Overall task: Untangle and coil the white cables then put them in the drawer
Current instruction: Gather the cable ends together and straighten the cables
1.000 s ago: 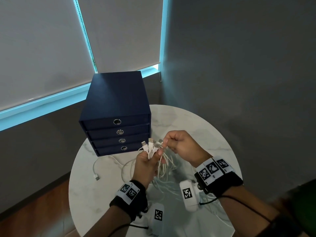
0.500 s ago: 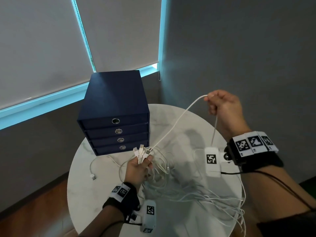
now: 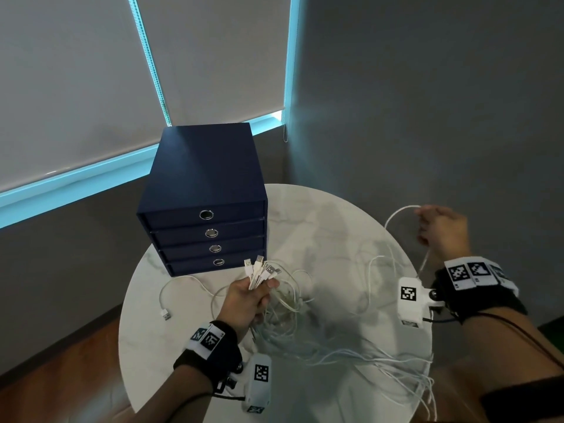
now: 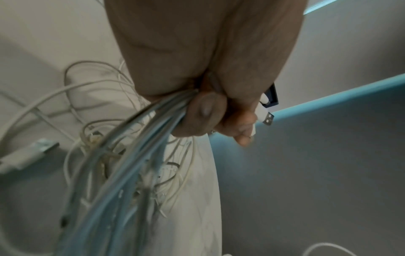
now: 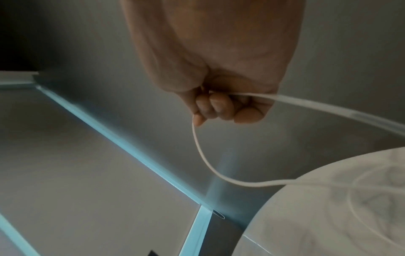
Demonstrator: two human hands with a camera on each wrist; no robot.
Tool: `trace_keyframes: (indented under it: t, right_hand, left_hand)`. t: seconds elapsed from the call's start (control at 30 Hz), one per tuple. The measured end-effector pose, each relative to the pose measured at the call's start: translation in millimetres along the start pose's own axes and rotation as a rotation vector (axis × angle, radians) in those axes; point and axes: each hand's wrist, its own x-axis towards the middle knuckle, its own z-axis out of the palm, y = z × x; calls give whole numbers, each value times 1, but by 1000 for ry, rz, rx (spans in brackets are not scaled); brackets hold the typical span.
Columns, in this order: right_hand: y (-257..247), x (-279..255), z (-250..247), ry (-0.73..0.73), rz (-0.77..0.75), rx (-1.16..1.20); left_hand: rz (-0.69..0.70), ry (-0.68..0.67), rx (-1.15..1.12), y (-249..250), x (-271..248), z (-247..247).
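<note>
A round table (image 3: 335, 215) has a smooth, faintly glossy white top with grey marble veining. On it, a drawer unit (image 3: 204, 166) is covered in matt navy material that looks like paper or card, each drawer front set with a shiny metal ring pull (image 3: 206, 214). The white cables (image 3: 293, 303) have smooth plastic sheathing and bright metal plugs (image 3: 259, 264). The wall (image 3: 427, 102) is matt grey, the window blinds (image 3: 67, 87) matt, cloth-like, and the floor (image 3: 61, 377) glossy reddish wood.

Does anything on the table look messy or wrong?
Yes. The white cables lie in a tangled heap on the round table, and several strands spill over its near right edge. All four drawers look shut.
</note>
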Motion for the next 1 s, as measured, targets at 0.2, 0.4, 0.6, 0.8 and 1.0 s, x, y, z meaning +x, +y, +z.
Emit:
trace_keyframes:
  t: [0.2, 0.4, 0.6, 0.8, 1.0]
  right_hand:
    - [11, -40, 23, -337, 37, -112]
    - [14, -103, 45, -936, 67, -145]
    - [59, -143, 49, -1421, 145, -478]
    - [52, -148, 59, -1092, 90, -386]
    - [25, -144, 65, -911, -58, -287]
  left_hand:
    - [-51, -20, -183, 8, 3, 9]
    - [-203, -100, -328, 16, 0, 19]
    - [-298, -107, -426, 16, 4, 17]
    - [-236, -44, -279, 6, -2, 19]
    - [-126, 144, -224, 0, 3, 18]
